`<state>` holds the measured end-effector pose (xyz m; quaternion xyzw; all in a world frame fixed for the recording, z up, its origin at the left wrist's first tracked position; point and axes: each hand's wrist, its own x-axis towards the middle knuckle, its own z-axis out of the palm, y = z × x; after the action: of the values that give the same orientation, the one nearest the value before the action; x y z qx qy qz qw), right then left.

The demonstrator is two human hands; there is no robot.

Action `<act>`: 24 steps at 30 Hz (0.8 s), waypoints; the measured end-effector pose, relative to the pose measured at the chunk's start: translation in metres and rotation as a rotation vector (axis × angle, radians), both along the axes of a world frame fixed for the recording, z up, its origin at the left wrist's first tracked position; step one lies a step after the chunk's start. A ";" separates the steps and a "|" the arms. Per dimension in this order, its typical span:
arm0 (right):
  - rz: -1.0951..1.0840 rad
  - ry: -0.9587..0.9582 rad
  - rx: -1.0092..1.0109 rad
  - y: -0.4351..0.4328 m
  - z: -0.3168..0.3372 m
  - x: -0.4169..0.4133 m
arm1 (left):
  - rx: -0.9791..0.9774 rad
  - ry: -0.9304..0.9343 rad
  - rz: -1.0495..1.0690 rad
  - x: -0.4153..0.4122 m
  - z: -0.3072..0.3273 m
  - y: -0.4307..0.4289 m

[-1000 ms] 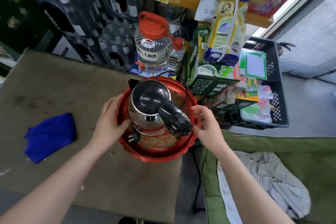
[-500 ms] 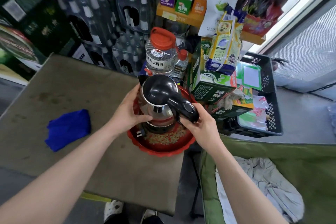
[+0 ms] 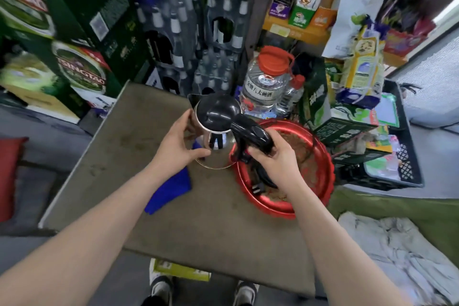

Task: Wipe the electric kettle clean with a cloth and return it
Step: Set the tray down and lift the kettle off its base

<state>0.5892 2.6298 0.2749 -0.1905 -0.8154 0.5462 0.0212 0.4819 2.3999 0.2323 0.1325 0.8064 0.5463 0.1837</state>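
The steel electric kettle [image 3: 215,131] with a black lid and black handle hangs above the brown table [image 3: 203,221], just left of the red tray [image 3: 320,181]. My right hand [image 3: 278,164] grips the black handle. My left hand [image 3: 178,144] cups the kettle's shiny left side, thumb and fingers curled around the body. The blue cloth [image 3: 171,189] lies on the table below my left wrist, partly hidden by my forearm. The kettle's black cord and plug [image 3: 258,187] lie in the red tray.
A large clear jug with a red cap [image 3: 268,82] and a smaller bottle stand behind the tray. Green cartons [image 3: 330,117] and a black crate [image 3: 397,151] crowd the right. Bottle crates line the back. A green cot with grey cloth [image 3: 397,243] is at lower right.
The kettle has been lifted out of the red tray and carried left over the table, both hands holding it. The view has shifted, so the blue cloth now sits under my left forearm.
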 end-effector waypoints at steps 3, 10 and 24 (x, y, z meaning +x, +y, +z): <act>-0.076 -0.019 -0.041 -0.029 -0.021 -0.020 | -0.051 -0.010 -0.054 -0.030 -0.021 -0.023; -0.174 -0.047 -0.005 -0.040 -0.053 -0.047 | -0.063 0.000 -0.128 -0.072 -0.062 -0.019; -0.475 -0.147 -0.054 -0.056 -0.084 -0.030 | -0.831 -0.043 -0.289 -0.006 -0.113 -0.081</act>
<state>0.5596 2.5737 0.1914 -0.4163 -0.7324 0.5320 0.0845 0.4762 2.3192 0.1193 0.1473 0.9268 0.1469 0.3127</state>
